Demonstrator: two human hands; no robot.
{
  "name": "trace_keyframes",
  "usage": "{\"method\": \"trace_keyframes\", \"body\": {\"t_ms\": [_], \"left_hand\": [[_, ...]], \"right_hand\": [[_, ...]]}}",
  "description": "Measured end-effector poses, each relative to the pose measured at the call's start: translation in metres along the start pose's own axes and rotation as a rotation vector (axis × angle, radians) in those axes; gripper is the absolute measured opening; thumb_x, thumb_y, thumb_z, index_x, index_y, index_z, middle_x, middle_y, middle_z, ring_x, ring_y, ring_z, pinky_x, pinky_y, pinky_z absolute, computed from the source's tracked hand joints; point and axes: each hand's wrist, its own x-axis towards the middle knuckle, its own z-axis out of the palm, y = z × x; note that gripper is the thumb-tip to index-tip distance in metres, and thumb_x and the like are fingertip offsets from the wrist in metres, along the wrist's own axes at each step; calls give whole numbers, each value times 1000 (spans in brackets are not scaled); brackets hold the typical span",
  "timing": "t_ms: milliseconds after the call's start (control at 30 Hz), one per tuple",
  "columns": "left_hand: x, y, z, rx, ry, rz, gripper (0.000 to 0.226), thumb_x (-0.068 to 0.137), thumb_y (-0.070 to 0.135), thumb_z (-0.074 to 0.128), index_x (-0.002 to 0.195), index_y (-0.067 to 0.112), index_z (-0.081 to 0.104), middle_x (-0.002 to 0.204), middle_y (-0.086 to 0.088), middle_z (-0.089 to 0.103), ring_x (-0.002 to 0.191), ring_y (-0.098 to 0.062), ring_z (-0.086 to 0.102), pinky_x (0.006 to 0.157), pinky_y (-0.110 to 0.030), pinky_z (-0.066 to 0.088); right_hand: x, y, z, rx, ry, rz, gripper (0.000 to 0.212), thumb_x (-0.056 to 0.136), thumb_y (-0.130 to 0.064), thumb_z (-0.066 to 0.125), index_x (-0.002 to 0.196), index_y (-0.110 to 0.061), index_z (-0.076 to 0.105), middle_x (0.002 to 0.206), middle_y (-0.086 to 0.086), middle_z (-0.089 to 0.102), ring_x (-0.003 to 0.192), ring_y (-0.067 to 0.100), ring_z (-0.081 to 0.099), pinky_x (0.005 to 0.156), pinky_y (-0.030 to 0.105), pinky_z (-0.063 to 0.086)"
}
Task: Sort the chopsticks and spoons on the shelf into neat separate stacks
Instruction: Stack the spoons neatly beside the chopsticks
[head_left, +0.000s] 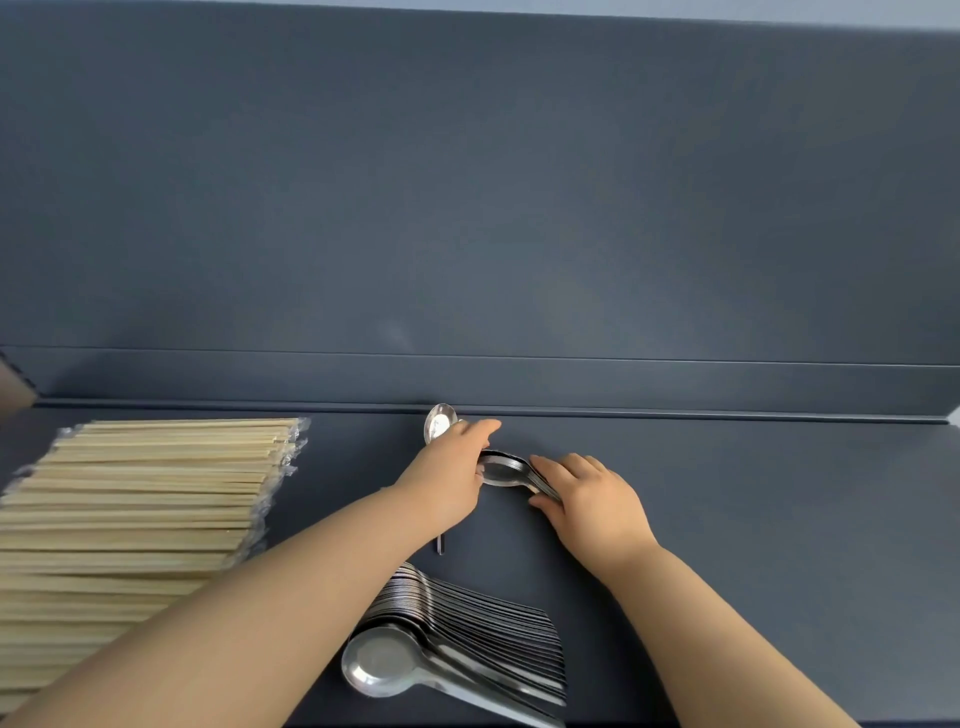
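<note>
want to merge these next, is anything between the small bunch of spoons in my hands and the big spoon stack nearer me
Nothing visible. Bare shelf lies between the small bunch and the big spoon stack. A single spoon lies under the left hand, its handle tip just left of that path.

Soft even light, faint shadows, wide-angle edge bending.
</note>
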Motion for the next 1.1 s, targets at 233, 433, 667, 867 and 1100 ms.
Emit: {"method": "trace_keyframes", "body": {"t_ms": [233,433,667,867,1100], "left_hand": [[-4,3,3,158,54,31,31,89,10,51,117,24,55,119,10,51,102,-16,51,83,-33,47],[-5,3,9,259,-9,39,29,95,25,49,124,25,48,122,8,45,106,-16,51,79,-34,48],[-2,1,-13,477,-62,212,40,95,50,41,126,28,52,124,6,47,114,-17,45,87,-31,38],[37,-31,-55,201,83,-173,38,95,31,48,127,11,53,120,-8,54,114,-26,50,94,-32,40],[45,-30,-44,60,-71,-253,12,87,19,55,92,12,64,91,-11,67,77,-24,57,75,-36,49]], "right_hand": [[3,1,-9,-37,-103,42,44,91,-52,45,128,-28,45,119,-7,55,112,17,50,80,29,42],[-2,-3,-3,-33,-77,78,38,91,-48,48,119,-23,57,110,-2,57,107,21,52,75,31,42],[-1,-14,-4,63,-117,192,30,94,-39,47,109,-14,56,106,4,53,101,24,52,73,30,43],[-2,-16,-4,138,-111,270,26,93,-35,50,101,-12,57,97,5,55,91,25,54,65,27,36],[-5,-22,-5,213,-96,381,22,92,-32,53,95,-11,58,86,1,49,78,21,48,67,30,41]]}}
